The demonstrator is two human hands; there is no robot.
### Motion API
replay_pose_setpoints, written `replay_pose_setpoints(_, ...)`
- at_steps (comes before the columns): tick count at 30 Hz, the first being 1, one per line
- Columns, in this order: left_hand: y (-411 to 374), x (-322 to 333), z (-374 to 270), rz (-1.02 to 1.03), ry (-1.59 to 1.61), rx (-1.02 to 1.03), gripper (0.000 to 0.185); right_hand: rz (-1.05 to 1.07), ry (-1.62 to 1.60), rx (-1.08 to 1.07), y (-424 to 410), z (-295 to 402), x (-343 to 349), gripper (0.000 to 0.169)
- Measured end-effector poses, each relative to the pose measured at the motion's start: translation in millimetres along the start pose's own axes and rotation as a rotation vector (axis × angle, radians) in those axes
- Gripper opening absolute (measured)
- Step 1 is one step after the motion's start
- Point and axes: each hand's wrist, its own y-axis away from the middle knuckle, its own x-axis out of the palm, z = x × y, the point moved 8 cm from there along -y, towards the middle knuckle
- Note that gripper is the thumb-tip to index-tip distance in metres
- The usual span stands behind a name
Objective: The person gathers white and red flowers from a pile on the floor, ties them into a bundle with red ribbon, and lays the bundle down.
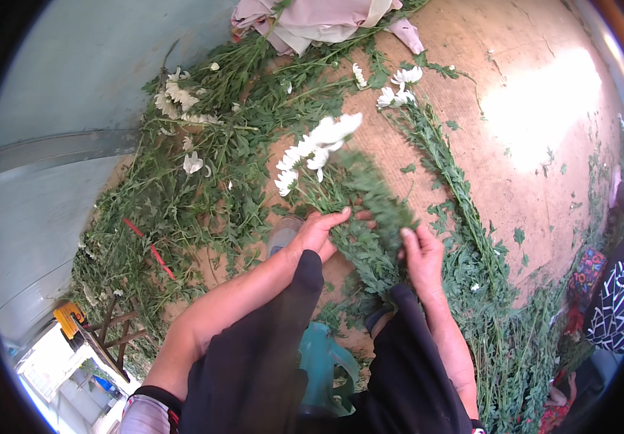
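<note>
My left hand (320, 230) is closed around a bunch of white chrysanthemum stems (363, 247), the thumb lying across the leaves. The white blooms (312, 152) fan out beyond it, blurred at the upper end. At the right side of the bunch, my right hand (423, 252) pinches a leafy chrysanthemum stem (380, 190), which is blurred by motion. Farther right on the brown floor covering lies a row of long stems (453, 179) with white flowers (399, 89) at its far end.
Cut stems and leaves (225, 179) are heaped at the left by a pale wall (62, 70), with a red strip (149, 248) on them. Pink cloth (317, 21) lies at the top. A teal plastic stool (320, 369) is between my legs. Another person's patterned clothing (615, 309) shows at right.
</note>
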Motion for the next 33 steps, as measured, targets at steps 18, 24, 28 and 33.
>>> replay_pose_setpoints(18,6,-4,-2,-0.046,-0.037,0.068,0.031,0.154,0.138,0.012,13,12,20,0.012)
replay_pose_setpoints(24,7,-2,5,-0.033,0.049,0.02,0.036,0.177,0.249,-0.105,12,-1,27,0.014)
replay_pose_setpoints(28,0,5,10,0.178,0.034,-0.001,0.045,0.195,0.213,-0.102,12,-16,29,0.018)
replay_pose_setpoints(33,0,1,9,0.108,0.012,0.024,0.047,0.242,0.049,0.095,15,-26,32,0.021)
